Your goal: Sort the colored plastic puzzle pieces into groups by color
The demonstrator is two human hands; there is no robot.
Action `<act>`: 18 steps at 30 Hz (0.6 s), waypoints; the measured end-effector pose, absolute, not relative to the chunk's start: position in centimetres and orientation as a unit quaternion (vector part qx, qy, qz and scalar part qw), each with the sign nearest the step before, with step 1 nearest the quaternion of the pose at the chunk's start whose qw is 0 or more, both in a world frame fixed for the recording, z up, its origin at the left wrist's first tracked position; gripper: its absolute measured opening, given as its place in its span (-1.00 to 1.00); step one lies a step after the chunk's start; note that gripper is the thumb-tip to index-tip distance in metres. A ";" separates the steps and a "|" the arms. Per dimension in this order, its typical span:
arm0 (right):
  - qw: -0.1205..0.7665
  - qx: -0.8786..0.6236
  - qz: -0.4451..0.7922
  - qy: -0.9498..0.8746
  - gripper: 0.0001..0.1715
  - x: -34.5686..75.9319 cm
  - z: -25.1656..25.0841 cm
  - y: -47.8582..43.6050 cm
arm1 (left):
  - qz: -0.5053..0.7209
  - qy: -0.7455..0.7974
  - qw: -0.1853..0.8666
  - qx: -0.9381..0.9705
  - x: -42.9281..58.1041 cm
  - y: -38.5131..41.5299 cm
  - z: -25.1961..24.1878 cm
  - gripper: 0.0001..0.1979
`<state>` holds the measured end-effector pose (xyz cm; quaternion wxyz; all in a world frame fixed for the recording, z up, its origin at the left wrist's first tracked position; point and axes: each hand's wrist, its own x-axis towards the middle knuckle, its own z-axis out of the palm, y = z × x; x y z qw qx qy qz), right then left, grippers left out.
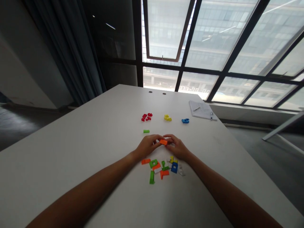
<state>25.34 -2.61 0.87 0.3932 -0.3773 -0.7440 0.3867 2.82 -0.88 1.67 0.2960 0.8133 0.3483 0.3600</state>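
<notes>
Between my two hands is an orange plastic block (pixel 163 142), just above the white table. The fingers of my left hand (pixel 150 144) close on its left end. My right hand (pixel 177 147) pinches its right end. Closer to me lies a mixed pile: a green square block with a hole (pixel 153 163), a blue block (pixel 174 167), an orange L-shaped block (pixel 164 174), a long green block (pixel 152 177) and several orange, yellow and white pieces. Just beyond my left hand rests a single light green block (pixel 146 131).
Farther back on the white table (pixel 106 136) sit red blocks (pixel 146 117), yellow blocks (pixel 167 118) and blue blocks (pixel 185 121) in separate groups. Paper sheets (pixel 201 110) with pens lie near the right edge. Windows (pixel 201 47) stand behind the table.
</notes>
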 end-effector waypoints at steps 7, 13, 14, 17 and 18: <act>0.440 -0.420 0.351 -0.712 -0.74 25.3 0.2 -2.2 | 0.326 0.341 0.313 0.824 2.8 -1.0 2.0 -0.66; 0.471 -0.434 0.288 -0.712 -0.76 25.3 0.1 -2.1 | 0.328 0.388 0.319 0.800 3.1 -0.6 1.6 -0.41; 0.468 -0.434 0.282 -0.716 -0.76 25.3 0.1 -2.1 | 0.331 0.389 0.319 0.798 3.1 -0.5 1.6 -0.48; 0.465 -0.423 0.266 -0.731 -0.78 25.2 0.3 -2.3 | 0.338 0.386 0.319 0.797 3.1 -0.5 1.6 -0.57; 0.467 -0.414 0.257 -0.738 -0.79 25.1 0.4 -2.4 | 0.342 0.386 0.319 0.795 3.0 -0.5 1.6 -0.57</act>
